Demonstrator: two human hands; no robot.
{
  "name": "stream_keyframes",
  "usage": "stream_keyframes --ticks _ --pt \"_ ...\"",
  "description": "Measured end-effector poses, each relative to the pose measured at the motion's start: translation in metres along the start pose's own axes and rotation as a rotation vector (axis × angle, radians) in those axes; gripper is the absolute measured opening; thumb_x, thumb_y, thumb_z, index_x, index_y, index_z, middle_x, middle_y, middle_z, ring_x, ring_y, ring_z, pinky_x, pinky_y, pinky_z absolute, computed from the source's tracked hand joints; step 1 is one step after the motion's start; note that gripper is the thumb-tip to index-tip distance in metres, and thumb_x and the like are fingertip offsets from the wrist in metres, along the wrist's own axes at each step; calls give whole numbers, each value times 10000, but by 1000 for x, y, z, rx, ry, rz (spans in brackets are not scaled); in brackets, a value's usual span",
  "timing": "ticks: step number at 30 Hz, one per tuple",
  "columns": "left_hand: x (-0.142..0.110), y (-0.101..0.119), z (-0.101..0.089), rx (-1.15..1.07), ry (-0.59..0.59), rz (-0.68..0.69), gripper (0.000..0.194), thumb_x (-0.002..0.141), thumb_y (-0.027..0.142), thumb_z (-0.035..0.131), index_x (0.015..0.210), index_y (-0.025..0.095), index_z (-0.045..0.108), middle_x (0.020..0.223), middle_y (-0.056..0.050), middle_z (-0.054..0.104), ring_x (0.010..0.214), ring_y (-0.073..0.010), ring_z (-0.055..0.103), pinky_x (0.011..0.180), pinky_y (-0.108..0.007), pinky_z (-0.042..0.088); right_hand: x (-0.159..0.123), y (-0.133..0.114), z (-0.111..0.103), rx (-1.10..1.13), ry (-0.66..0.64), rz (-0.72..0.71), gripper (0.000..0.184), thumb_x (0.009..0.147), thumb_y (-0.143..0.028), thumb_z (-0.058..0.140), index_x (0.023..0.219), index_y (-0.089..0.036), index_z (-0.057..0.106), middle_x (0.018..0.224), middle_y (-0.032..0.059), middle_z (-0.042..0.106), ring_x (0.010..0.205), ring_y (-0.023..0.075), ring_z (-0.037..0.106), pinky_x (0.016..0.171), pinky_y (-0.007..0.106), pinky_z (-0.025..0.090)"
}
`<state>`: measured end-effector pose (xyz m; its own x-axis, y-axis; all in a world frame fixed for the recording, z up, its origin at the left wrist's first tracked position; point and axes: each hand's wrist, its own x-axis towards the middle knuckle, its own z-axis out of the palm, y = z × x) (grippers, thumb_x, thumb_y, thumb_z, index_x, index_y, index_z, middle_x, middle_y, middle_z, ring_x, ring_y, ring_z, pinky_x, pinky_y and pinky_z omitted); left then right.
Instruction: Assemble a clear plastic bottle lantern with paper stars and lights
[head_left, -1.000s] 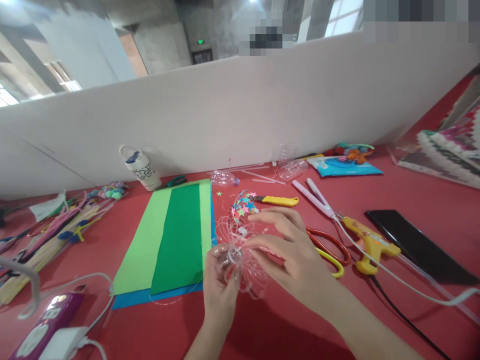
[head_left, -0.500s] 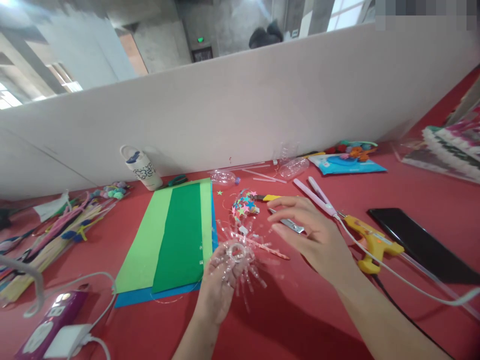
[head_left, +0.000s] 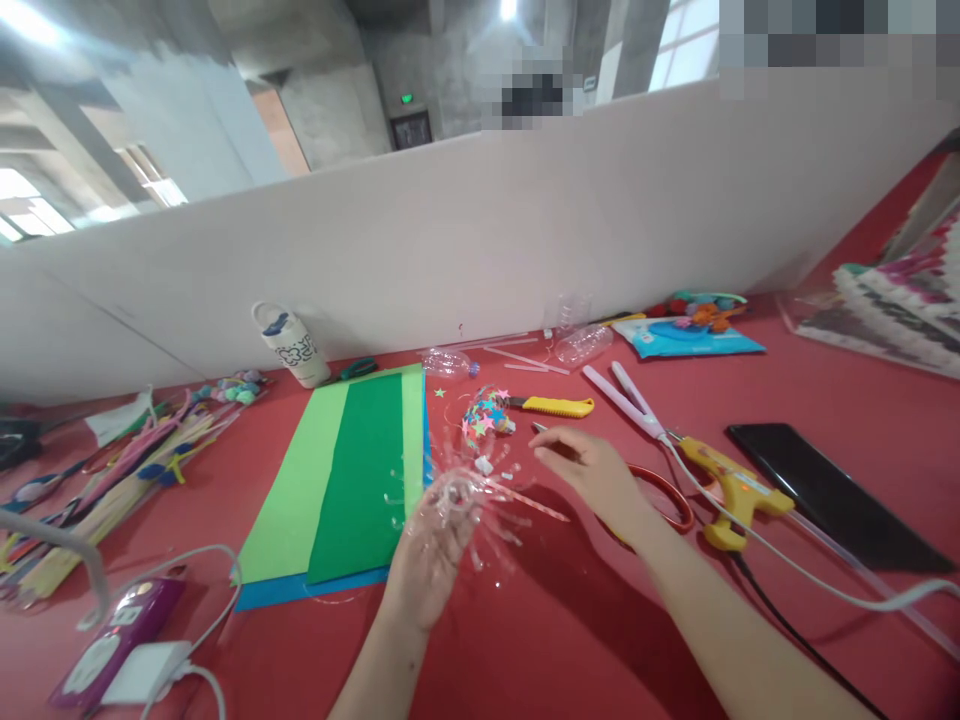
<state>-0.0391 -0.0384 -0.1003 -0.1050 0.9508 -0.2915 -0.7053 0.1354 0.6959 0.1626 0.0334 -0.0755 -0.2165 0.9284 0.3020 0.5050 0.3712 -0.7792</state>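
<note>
A clear plastic bottle top (head_left: 456, 492), cut into many thin strips that fan out from its round neck, rests in the curled fingers of my left hand (head_left: 431, 545). Some strips have bent, curled tips. My right hand (head_left: 592, 478) hovers over a pair of scissors with red handles (head_left: 679, 505), hiding most of them; only a blade tip and the loops show. Its fingers are bent loosely, the thumb a little apart, and I see nothing between them. Just beyond both hands lies a patterned pink stick (head_left: 529, 498). Behind it sits a cluster of colourful stars (head_left: 486, 415).
Green and blue sheets (head_left: 360, 480) lie left of my left hand. A yellow utility knife (head_left: 559, 406), a pink straightener (head_left: 622, 395), a yellow glue gun (head_left: 731, 490) and a black phone (head_left: 832, 490) lie to the right. A white partition (head_left: 450, 250) stands behind.
My right hand has moved slightly left and down over the scissors, its fingers closer together. My left hand has shifted a little left and tilted the bottle top. The view has shifted slightly.
</note>
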Motion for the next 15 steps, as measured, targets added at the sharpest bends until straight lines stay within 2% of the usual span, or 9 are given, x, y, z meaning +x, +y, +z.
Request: stream_keyframes --ticks 2,4,7,10,15 --pt "3 11 0 -50 91 59 216 767 159 605 959 190 698 994 -52 728 930 -150 668 852 -246 522 -2 2 4 -136 -109 -13 88 810 -196 549 803 -178 636 772 16 686 696 156 643 644 292 510" --pt "5 23 -1 -71 99 73 239 814 158 547 1004 183 689 995 -58 728 897 -128 672 836 -224 522 -6 3 11 -279 -226 -35 61 807 -190 589 795 -163 642 772 22 670 713 160 634 663 309 513" --pt "4 35 -4 -82 68 101 277 845 145 501 1067 153 666 945 -77 734 832 -128 683 774 -219 539 -15 1 25 -479 -351 -52 197 870 -287 569 1002 -146 609 992 53 637 872 177 619 761 371 519" --pt "2 36 -7 -107 59 83 320 850 113 485 1131 141 635 956 -90 732 832 -141 686 767 -228 541 -20 -4 36 -634 -411 -40 309 892 -329 539 1151 -160 542 1155 79 577 964 191 596 810 400 513" --pt "-2 33 -15 -129 53 74 340 876 106 438 1162 144 618 926 -89 738 801 -146 692 734 -237 551 -12 -7 32 -787 -430 -60 315 888 -323 546 1155 -155 542 1164 87 574 976 199 593 818 404 510"
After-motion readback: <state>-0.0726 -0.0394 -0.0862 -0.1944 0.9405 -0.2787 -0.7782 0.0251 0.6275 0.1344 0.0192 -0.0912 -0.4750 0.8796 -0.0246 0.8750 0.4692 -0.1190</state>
